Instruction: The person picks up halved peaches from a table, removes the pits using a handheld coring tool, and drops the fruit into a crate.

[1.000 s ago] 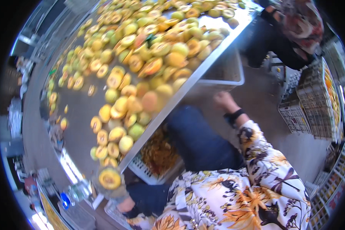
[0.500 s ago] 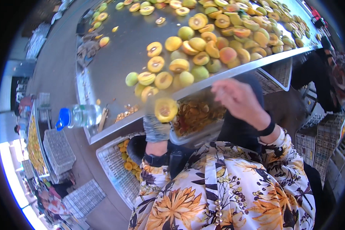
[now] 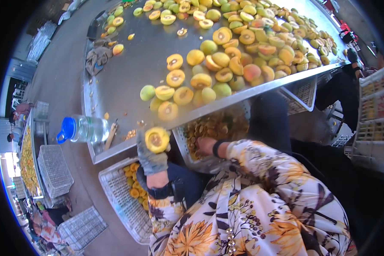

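Note:
My left hand (image 3: pixel 151 155), in a grey glove, is closed round a yellow peach half (image 3: pixel 157 140), its hollowed cut face turned up. It is just off the near edge of the metal table (image 3: pixel 119 81). My bare right hand (image 3: pixel 206 146) reaches down over a white crate (image 3: pixel 184 147) below the table edge. Brown pits and scraps (image 3: pixel 217 126) fill that crate. The right fingers point down among them and are mostly hidden, so their grip does not show. Cut and whole peaches (image 3: pixel 200 81) lie across the table, the nearest by its edge.
A white crate (image 3: pixel 115 183) of pitted yellow halves stands left of my leg. On the table's left corner are a blue-lidded bottle (image 3: pixel 87 129), a wooden-handled tool (image 3: pixel 111 135) and a grey cloth (image 3: pixel 99 59). More crates (image 3: pixel 55 170) stand at far left, and others (image 3: pixel 373 115) at right.
My right hand has dropped from above the table edge down into the crate of pits. My left hand has shifted left with the peach half still in it.

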A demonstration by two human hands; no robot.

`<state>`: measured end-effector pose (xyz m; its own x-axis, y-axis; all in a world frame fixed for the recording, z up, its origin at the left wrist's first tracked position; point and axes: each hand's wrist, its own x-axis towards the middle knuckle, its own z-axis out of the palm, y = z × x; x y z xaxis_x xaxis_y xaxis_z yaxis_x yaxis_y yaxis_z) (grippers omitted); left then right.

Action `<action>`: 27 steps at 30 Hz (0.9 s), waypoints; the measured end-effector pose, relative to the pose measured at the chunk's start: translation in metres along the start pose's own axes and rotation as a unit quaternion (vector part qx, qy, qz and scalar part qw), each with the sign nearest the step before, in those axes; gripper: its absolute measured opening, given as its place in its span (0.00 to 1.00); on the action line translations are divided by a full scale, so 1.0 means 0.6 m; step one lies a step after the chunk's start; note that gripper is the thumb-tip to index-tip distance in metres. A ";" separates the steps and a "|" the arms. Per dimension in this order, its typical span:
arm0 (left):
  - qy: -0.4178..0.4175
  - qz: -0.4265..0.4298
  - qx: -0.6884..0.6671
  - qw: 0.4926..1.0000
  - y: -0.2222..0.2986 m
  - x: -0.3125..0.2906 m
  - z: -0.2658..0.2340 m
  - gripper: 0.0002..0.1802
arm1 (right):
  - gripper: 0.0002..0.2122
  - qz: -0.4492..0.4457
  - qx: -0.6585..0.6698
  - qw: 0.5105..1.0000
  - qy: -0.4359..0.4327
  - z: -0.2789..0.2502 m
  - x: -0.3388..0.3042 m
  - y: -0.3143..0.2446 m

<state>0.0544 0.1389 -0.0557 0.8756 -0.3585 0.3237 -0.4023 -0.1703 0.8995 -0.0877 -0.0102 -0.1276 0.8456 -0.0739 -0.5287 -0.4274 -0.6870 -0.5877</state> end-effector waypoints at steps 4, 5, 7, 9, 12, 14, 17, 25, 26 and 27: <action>-0.032 -0.333 -0.378 0.863 0.108 0.038 -0.036 0.33 | 0.19 0.047 -0.073 0.996 0.011 0.054 0.081 0.001; -0.025 -0.325 -0.376 0.868 0.094 0.035 -0.051 0.35 | 0.20 0.053 -0.070 0.995 0.037 0.069 0.084 -0.013; -0.026 -0.322 -0.399 0.858 0.073 0.035 -0.052 0.34 | 0.25 0.113 -0.015 0.993 0.017 0.073 0.083 -0.013; -0.045 -0.311 -0.414 0.854 0.068 0.035 -0.049 0.34 | 0.11 0.135 -0.036 0.989 0.057 0.080 0.075 -0.018; -0.086 -0.291 -0.442 0.844 0.059 0.033 -0.043 0.34 | 0.20 0.121 0.020 0.986 0.115 0.074 0.058 -0.001; -0.101 -0.275 -0.453 0.842 0.070 0.034 -0.048 0.34 | 0.39 0.132 0.026 0.984 0.118 0.096 0.081 0.022; -0.127 -0.297 -0.490 0.809 0.053 0.034 -0.051 0.34 | 0.41 0.124 -0.033 0.980 0.150 0.096 0.079 0.030; -0.092 -0.302 -0.459 0.830 0.090 0.038 -0.036 0.36 | 0.21 0.090 -0.016 0.996 0.023 0.055 0.051 -0.002; -0.089 -0.300 -0.458 0.832 0.085 0.037 -0.037 0.37 | 0.19 0.077 -0.026 0.997 0.008 0.053 0.051 -0.007; -0.085 -0.298 -0.457 0.834 0.084 0.039 -0.037 0.37 | 0.19 0.076 -0.029 0.997 0.012 0.046 0.050 -0.004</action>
<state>0.0605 0.1423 0.0040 0.7653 -0.5988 -0.2361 0.5303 0.3785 0.7586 -0.0702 0.0095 -0.1588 0.7801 -0.1983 -0.5935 -0.5334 -0.7065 -0.4651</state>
